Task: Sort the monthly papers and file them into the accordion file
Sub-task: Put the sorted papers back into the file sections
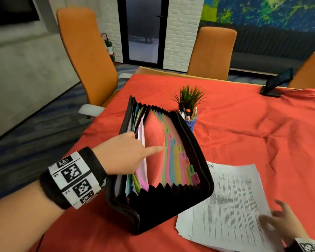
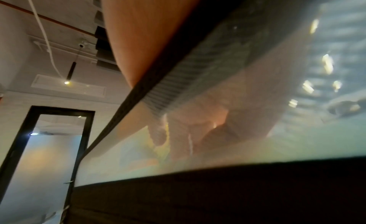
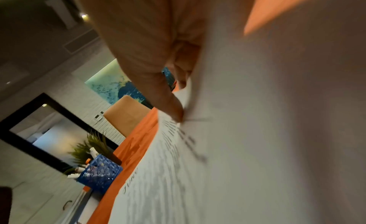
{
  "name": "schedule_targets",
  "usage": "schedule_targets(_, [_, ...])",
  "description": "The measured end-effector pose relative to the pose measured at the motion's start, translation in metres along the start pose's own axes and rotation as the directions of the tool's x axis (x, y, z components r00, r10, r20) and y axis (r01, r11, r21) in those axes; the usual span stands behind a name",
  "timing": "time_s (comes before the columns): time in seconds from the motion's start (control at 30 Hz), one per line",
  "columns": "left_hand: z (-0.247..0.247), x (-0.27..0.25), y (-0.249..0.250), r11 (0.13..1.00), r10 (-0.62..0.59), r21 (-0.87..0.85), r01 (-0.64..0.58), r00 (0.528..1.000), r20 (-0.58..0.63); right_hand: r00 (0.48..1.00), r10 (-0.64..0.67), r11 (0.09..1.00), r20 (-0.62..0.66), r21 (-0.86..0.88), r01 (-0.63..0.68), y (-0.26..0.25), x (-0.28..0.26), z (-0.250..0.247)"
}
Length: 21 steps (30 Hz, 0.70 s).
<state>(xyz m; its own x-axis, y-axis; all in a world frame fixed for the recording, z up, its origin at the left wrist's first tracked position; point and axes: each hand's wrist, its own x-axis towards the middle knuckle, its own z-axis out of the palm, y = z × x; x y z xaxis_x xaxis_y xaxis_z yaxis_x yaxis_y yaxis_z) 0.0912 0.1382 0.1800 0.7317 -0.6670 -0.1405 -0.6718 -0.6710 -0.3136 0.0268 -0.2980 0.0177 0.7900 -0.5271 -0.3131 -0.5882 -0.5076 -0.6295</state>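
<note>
With the left hand (image 1: 125, 153) holding 1 accordion file (image 1: 160, 166) pocket apart, forefinger straight, the right hand (image 1: 282, 218), seemingly pinching the top sheet (image 1: 231, 204) near the table's front edge, should lift only that 1.

Three views around the accordion file (image 1: 164, 179)

Head camera looks down on it from above; left wrist camera presses against its wall; right wrist camera, low beside it, shares the pen basket (image 3: 100, 172).

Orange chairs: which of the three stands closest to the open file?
The tall orange chair at the table's left side. It stands just behind the file; the other two chairs are along the far edge.
</note>
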Motion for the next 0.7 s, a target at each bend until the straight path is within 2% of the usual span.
schedule_targets(0.07, [-0.003, 0.000, 0.002, 0.998, 0.036, 0.042, -0.037, 0.999, 0.017, 0.999, 0.013, 0.999, 0.034, -0.048, -0.012, -0.009, -0.005, -0.003])
schedule_targets(0.17, [-0.007, -0.004, 0.001, 0.999, 0.018, 0.027, -0.020, 0.998, 0.056, 0.994, -0.052, 0.997, 0.095, -0.060, 0.058, -0.021, -0.016, -0.005])
schedule_targets(0.27, [-0.008, -0.009, -0.002, 1.000, 0.015, 0.019, -0.017, 0.996, 0.089, 0.994, -0.097, 0.994, 0.043, -0.041, 0.099, -0.023, -0.017, -0.001])
schedule_targets(0.4, [-0.003, -0.015, -0.008, 1.000, 0.005, -0.008, -0.005, 0.996, 0.086, 0.996, -0.085, 0.989, 0.000, -0.119, 0.084, -0.017, -0.008, 0.003])
schedule_targets(0.7, [0.005, -0.012, -0.013, 0.994, -0.018, -0.108, 0.024, 0.998, 0.055, 0.996, -0.064, 0.982, 0.063, -0.173, 0.074, -0.015, 0.006, -0.001])
